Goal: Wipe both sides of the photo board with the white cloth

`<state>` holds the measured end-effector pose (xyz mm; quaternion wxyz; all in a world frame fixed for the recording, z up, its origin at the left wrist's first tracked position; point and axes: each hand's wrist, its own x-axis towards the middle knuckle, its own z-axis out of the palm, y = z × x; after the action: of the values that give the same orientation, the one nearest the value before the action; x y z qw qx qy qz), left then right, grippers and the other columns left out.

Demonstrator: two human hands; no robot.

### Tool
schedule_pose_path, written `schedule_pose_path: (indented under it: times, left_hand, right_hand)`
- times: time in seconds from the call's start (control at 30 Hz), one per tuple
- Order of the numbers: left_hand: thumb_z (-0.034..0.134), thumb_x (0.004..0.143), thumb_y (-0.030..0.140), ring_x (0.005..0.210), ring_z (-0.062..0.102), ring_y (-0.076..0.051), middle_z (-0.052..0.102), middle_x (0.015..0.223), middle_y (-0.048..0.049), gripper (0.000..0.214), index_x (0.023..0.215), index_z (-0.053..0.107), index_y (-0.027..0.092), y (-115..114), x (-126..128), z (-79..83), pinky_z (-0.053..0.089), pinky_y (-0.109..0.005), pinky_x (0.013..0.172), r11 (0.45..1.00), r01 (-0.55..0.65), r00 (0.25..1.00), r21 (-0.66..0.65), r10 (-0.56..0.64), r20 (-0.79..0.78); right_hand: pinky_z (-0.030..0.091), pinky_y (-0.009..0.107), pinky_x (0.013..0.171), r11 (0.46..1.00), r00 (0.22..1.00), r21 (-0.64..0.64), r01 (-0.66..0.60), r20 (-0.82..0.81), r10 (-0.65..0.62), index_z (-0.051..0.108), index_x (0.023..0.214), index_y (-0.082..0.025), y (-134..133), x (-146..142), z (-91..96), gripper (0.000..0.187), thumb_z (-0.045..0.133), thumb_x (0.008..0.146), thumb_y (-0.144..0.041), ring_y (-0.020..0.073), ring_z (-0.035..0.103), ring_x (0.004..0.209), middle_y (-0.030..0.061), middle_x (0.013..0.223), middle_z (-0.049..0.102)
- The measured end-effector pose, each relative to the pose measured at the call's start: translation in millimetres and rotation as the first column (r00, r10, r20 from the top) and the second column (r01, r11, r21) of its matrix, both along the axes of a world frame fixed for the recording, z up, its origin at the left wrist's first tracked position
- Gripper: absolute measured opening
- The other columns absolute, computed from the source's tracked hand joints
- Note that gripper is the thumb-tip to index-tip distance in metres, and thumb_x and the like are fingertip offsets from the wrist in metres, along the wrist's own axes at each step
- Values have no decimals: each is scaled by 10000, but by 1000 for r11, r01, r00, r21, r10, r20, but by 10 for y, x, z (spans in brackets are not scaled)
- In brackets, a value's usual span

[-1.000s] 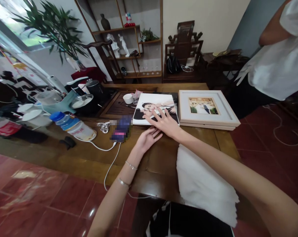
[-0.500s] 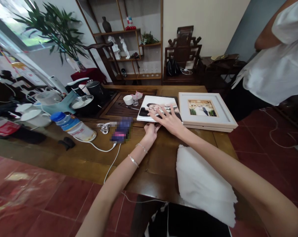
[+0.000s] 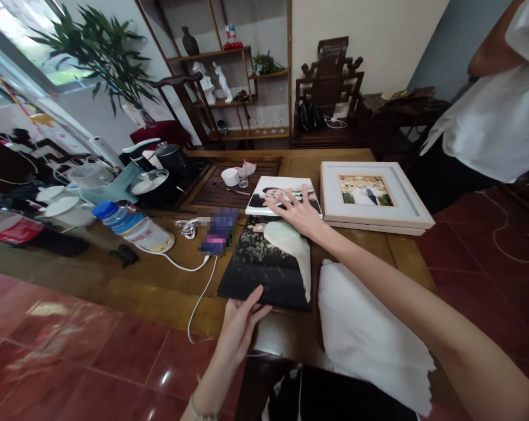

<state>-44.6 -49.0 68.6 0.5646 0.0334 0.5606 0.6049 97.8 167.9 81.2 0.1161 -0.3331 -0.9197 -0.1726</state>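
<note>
A dark photo panel [image 3: 273, 263] showing a figure in a long pale gown lies over the table's front part, its far edge beneath a white-edged photo panel [image 3: 259, 204]. My left hand [image 3: 242, 321] pinches the dark panel's near edge, thumb on top and fingers underneath. On the white-edged panel, my right hand [image 3: 297, 213] rests flat with its fingers spread. Right of both panels sits a stack of framed pictures, the top one a white frame [image 3: 329, 193] around a wedding photo. A white cloth [image 3: 373, 333] hangs over the table's front edge below my right forearm.
To the left are a phone [image 3: 219, 231] with a white cable, a blue-capped bottle [image 3: 135, 228], a cola bottle [image 3: 31, 234] and a kettle [image 3: 174, 164]. A small white cup [image 3: 230, 176] stands on the tea tray [image 3: 209, 196]. Another person [image 3: 487, 123] stands at the right.
My left hand has drawn the dark photo panel out from under the white-edged one, toward me. My right hand stays on the white-edged panel.
</note>
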Motion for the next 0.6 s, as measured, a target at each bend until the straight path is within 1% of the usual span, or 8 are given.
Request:
schedule_pose_path:
  times: [0.1, 0.17, 0.27, 0.33, 0.47, 0.6]
  left_hand:
    - [736, 648, 0, 635, 692, -146, 693, 794, 2, 314, 847, 557, 166, -328, 16, -55, 611, -285, 573, 992, -59, 996, -107, 51, -77]
    - [755, 631, 20, 670, 697, -154, 678, 781, 11, 339, 852, 554, 180, -520, 48, -100, 608, -268, 573, 985, -94, 991, -148, 77, -113]
    - [763, 629, 57, 774, 711, -191, 692, 894, -14, 430, 970, 565, 228, -744, 106, -164, 607, -281, 594, 979, -113, 988, -171, 91, -128]
    - [774, 613, 71, 805, 716, -213, 697, 889, -8, 488, 1013, 564, 256, -844, 131, -201, 604, -293, 601, 974, -122, 987, -190, 99, -125]
    - [807, 591, 103, 694, 722, -213, 693, 748, 14, 540, 1033, 540, 259, -960, 130, -291, 577, -277, 568, 955, -108, 991, -275, 83, -103]
    - [833, 565, 97, 711, 723, -212, 692, 746, 6, 579, 1018, 508, 252, -1025, 111, -408, 567, -265, 584, 953, -113, 989, -281, 81, -120]
  right_hand:
    - [167, 755, 1025, 1000, 1000, -21, 3, 11, -3, 157, 1481, -348, 60, 18, -68, 663, 321, 926, -24, 316, 390, 1317, 146, 1451, 413]
    - [177, 752, 1024, 999, 1000, -43, 15, 18, -14, 158, 1481, -352, 105, 37, -112, 680, 331, 916, -15, 323, 378, 1326, 150, 1459, 403]
    - [206, 740, 1020, 995, 999, -90, 42, 35, -39, 187, 1478, -347, 171, 54, -170, 704, 339, 890, 10, 341, 340, 1351, 151, 1486, 363]
    - [240, 731, 1010, 990, 997, -129, 59, 52, -53, 206, 1474, -344, 201, 54, -203, 729, 341, 865, 33, 354, 298, 1373, 145, 1509, 325]
    - [296, 730, 969, 974, 994, -213, 81, 93, -62, 188, 1478, -340, 196, 34, -243, 789, 380, 818, 48, 389, 216, 1398, 147, 1541, 248]
    - [299, 740, 949, 949, 990, -302, 95, 130, -57, 172, 1483, -327, 143, 21, -237, 787, 405, 817, 23, 412, 195, 1397, 169, 1543, 227]
